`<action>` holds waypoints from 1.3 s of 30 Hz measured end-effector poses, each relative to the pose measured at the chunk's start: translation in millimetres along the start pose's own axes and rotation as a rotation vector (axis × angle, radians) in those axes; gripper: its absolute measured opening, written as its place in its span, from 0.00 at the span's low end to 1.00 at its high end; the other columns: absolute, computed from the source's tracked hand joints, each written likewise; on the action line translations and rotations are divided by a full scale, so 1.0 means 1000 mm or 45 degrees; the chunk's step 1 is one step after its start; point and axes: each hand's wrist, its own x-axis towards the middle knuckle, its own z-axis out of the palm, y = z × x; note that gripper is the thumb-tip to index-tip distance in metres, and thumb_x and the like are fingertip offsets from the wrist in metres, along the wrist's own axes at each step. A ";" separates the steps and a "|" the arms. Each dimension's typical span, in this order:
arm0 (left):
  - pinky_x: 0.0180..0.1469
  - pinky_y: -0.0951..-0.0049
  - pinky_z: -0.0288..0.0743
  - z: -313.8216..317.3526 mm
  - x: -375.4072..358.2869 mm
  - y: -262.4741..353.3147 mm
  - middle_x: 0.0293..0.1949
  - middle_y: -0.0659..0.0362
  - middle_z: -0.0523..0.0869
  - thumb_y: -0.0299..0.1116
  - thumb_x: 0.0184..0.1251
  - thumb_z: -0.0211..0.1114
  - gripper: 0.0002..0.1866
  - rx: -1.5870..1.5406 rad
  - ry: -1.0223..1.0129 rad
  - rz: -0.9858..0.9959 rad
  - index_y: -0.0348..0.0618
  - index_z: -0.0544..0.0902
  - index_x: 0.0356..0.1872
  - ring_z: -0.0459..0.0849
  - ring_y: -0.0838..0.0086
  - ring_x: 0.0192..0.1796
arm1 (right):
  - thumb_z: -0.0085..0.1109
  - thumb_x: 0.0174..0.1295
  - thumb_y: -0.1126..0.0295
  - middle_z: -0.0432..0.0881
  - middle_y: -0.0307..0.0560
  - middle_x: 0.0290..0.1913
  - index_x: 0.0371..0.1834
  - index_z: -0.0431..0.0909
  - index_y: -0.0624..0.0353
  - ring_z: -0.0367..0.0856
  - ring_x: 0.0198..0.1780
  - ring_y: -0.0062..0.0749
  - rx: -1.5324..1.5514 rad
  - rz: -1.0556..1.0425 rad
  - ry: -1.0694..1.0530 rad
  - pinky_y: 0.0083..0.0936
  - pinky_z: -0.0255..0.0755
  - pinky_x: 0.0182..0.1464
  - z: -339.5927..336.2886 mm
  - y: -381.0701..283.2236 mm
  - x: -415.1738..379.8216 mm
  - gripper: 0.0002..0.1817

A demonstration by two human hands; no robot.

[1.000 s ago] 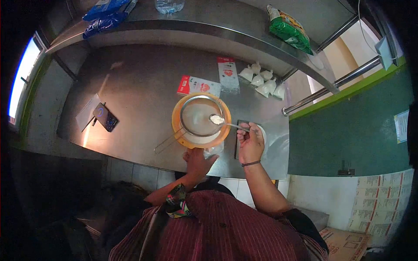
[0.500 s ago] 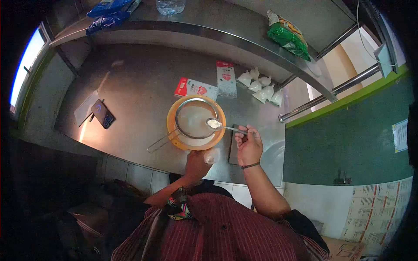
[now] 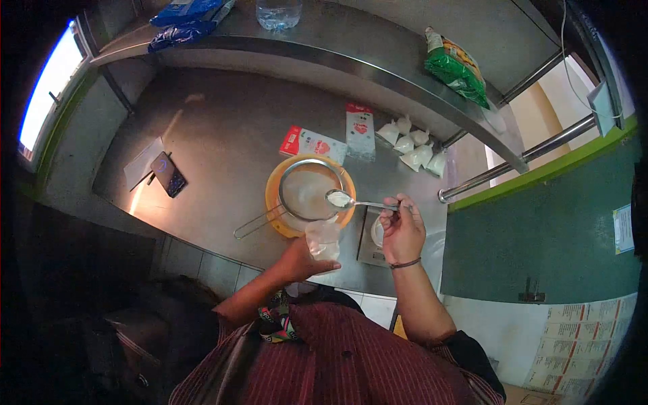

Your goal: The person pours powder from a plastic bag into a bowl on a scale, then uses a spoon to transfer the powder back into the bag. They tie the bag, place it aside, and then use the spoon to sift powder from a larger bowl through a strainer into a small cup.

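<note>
My right hand (image 3: 405,233) grips a metal spoon (image 3: 370,204) by its handle. White powder (image 3: 339,198) lies in the spoon's bowl, over the right rim of a wire strainer (image 3: 283,196). The strainer rests across an orange bowl (image 3: 273,192), its wire handle pointing to the lower left. My left hand (image 3: 300,260) holds a clear plastic bag (image 3: 323,239) at the bowl's near edge; the thumb is stretched along the bag's lower side. Partly behind my right hand is a flat scale (image 3: 368,253) with a small white round container (image 3: 378,231) on it.
Behind the bowl lie two red-and-white packets (image 3: 314,144), (image 3: 360,128). Several small tied bags of white powder (image 3: 415,145) sit at the back right. A phone (image 3: 168,174) leans on a stand at left. The steel shelf (image 3: 337,57) above bears a green bag (image 3: 457,71) and a water bottle (image 3: 278,15).
My left hand has come out from under the bowl's near edge and raised the plastic bag. The spoon of powder has shifted slightly right, and the container on the scale has come into view.
</note>
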 end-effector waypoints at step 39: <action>0.60 0.63 0.77 -0.052 0.075 -0.017 0.52 0.50 0.87 0.40 0.49 0.83 0.38 0.006 0.119 0.045 0.40 0.76 0.62 0.86 0.60 0.56 | 0.48 0.75 0.76 0.82 0.55 0.48 0.48 0.75 0.66 0.82 0.48 0.32 -0.850 -0.767 -0.734 0.29 0.76 0.54 0.060 -0.020 -0.024 0.07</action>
